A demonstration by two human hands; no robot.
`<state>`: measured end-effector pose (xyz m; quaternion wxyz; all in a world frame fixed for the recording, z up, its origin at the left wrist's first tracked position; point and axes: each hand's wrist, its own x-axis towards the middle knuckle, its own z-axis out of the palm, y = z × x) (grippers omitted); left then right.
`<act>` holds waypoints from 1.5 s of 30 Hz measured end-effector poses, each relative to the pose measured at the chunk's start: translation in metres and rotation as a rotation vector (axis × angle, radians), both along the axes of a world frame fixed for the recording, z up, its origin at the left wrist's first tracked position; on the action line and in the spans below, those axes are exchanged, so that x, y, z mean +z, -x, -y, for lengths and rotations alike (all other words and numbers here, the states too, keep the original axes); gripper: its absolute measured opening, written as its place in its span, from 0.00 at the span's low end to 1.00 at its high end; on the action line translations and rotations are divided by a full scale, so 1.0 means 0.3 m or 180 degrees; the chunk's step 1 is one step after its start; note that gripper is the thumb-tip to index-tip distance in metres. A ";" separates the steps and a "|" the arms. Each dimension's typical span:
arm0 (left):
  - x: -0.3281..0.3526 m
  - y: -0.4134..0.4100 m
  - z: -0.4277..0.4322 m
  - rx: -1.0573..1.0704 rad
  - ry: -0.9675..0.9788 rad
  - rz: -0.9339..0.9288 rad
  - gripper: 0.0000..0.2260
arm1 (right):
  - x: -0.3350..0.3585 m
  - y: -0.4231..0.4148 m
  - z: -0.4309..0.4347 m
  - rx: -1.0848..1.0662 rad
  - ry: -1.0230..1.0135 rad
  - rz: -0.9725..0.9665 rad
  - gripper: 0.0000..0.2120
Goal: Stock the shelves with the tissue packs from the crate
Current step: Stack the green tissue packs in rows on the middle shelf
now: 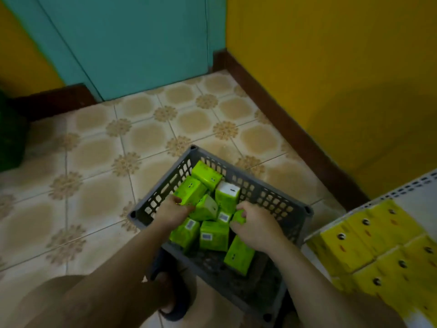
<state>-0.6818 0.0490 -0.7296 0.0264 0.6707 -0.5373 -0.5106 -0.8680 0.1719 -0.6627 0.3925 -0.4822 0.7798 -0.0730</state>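
Grey plastic crate [279,200] is sitting on the tiled floor [94,162], holding a loose jumble of green tissue packs [214,235], some upright, some leaning on each other. The left hand [173,209] is curling its fingers round a pack by the crate's left wall. The right hand [256,224] is pinching another pack near the middle of the heap. Neither pack is lifted clear yet.

Risks, as judged:
- The gripped packs appear to be propping their neighbours, so drawing them out is likely to topple the leaning ones.
- Smooth-looking wrapping may be slipping in a one-handed grip, dropping a pack onto the floor or the sandalled foot [172,299] just beside the crate.
- The shelf [416,197] at right is carrying yellow packs [378,245] set tight together, so a hurried placement could be nudging those off its edge.
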 end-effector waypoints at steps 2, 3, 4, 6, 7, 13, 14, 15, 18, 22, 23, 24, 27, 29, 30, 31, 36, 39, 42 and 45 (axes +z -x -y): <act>-0.116 0.020 0.055 0.0185 -0.0184 0.0081 0.21 | -0.033 0.010 0.065 -0.0056 0.0003 0.0170 0.24; -0.172 0.035 0.081 0.0373 -0.0272 0.0086 0.21 | -0.044 0.021 0.096 -0.0119 0.0024 0.0239 0.23; -0.225 0.048 0.107 0.0639 -0.0388 0.0015 0.22 | -0.053 0.033 0.127 -0.0183 0.0022 0.0312 0.23; -0.310 0.081 0.151 0.1436 -0.0811 -0.0402 0.22 | -0.068 0.057 0.174 -0.0327 -0.0022 0.0491 0.22; -0.347 0.094 0.173 0.1848 -0.1041 -0.0682 0.21 | -0.075 0.068 0.190 -0.0423 -0.0005 0.0591 0.21; -0.482 0.137 0.264 0.3110 -0.1576 -0.1577 0.16 | -0.117 0.070 0.233 -0.0616 -0.0062 0.0880 0.22; -0.487 0.139 0.272 0.3193 -0.1566 -0.1535 0.16 | -0.116 0.067 0.236 -0.0617 -0.0041 0.0890 0.22; -0.482 0.143 0.276 0.3251 -0.1572 -0.1509 0.14 | -0.114 0.067 0.239 -0.0623 -0.0019 0.0891 0.22; -0.411 0.143 0.265 0.3230 -0.1634 -0.1601 0.09 | -0.093 0.066 0.237 -0.0652 0.0023 0.0899 0.21; -0.238 0.124 0.198 0.2947 -0.1563 -0.1523 0.13 | -0.038 0.032 0.192 -0.0524 0.0054 0.0754 0.18; -0.179 0.125 0.170 0.2833 -0.1521 -0.1558 0.13 | -0.028 0.019 0.171 -0.0494 0.0060 0.0716 0.18; -0.128 0.125 0.146 0.2710 -0.1434 -0.1607 0.14 | -0.013 0.005 0.146 -0.0483 0.0088 0.0702 0.19; 0.052 0.135 0.058 0.2142 -0.1154 -0.1719 0.15 | 0.057 -0.035 0.048 -0.0680 0.0298 0.0766 0.21; 0.187 0.149 -0.015 0.1508 -0.1082 -0.1776 0.13 | 0.125 -0.047 -0.031 -0.1058 0.0563 0.0905 0.24; 0.264 0.153 -0.059 0.1150 -0.1047 -0.1819 0.09 | 0.165 -0.046 -0.072 -0.1304 0.0734 0.1027 0.26; 0.342 0.155 -0.109 0.0802 -0.0990 -0.1879 0.05 | 0.202 -0.038 -0.115 -0.1597 0.0929 0.1161 0.28; 0.632 0.186 -0.329 -0.0646 -0.0904 -0.2273 0.16 | 0.404 0.018 -0.370 -0.2763 0.1462 0.2111 0.20; 0.755 0.231 -0.449 -0.1189 -0.0821 -0.2396 0.15 | 0.523 0.018 -0.538 -0.3015 0.1958 0.2204 0.17; 0.862 0.292 -0.607 -0.1734 -0.0334 -0.2320 0.19 | 0.620 0.013 -0.755 -0.3018 0.2442 0.1689 0.14; 0.946 0.350 -0.759 -0.1959 0.0050 -0.2510 0.20 | 0.696 0.002 -0.961 -0.2947 0.2750 0.1079 0.16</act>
